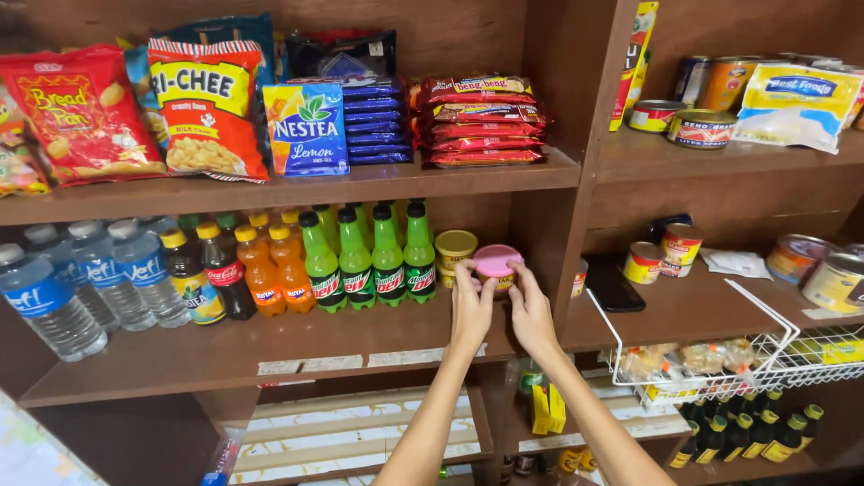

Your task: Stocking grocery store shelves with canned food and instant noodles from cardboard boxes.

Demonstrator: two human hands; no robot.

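A small pink-lidded tub [496, 264] sits on the wooden shelf [360, 337], pinched between the fingertips of both hands: left hand [471, 306] and right hand [531, 310], fingers partly curled around it. Just left of them stands a yellow-lidded tub [455, 247], then green soda bottles [369, 256].

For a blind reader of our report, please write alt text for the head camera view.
Two bare hands, the left hand and the right hand, hold a small round tub with a pink lid on a wooden shop shelf, beside yellow-lidded tubs and green soda bottles. Snack bags fill the shelf above.
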